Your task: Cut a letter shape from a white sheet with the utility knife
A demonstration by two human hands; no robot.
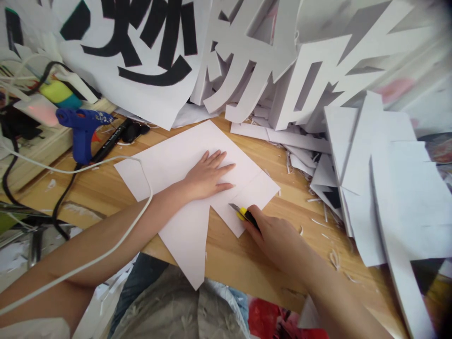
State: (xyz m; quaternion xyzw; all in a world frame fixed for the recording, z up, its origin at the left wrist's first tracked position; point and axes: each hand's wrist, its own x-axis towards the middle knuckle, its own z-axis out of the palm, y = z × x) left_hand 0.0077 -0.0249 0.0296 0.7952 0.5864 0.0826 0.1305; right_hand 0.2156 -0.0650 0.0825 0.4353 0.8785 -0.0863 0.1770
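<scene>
A white board (169,165) with a notch cut in its near edge lies on the wooden table. My left hand (209,176) rests flat on it, fingers spread. In my right hand (270,230) is a yellow and black utility knife (247,216), its blade out and pointing up and left. The blade tip is at the board's surface, right of the notch; whether it touches cannot be made out. A faint line runs across the board near its right corner. A white cord crosses over my left forearm.
At left lie a blue glue gun (83,132) and a black marker (111,141). Large white cut-out characters (247,61) stand at the back, beside a sheet with black strokes (158,75). White offcuts (399,188) are piled at right. Scraps litter the wooden table (293,263).
</scene>
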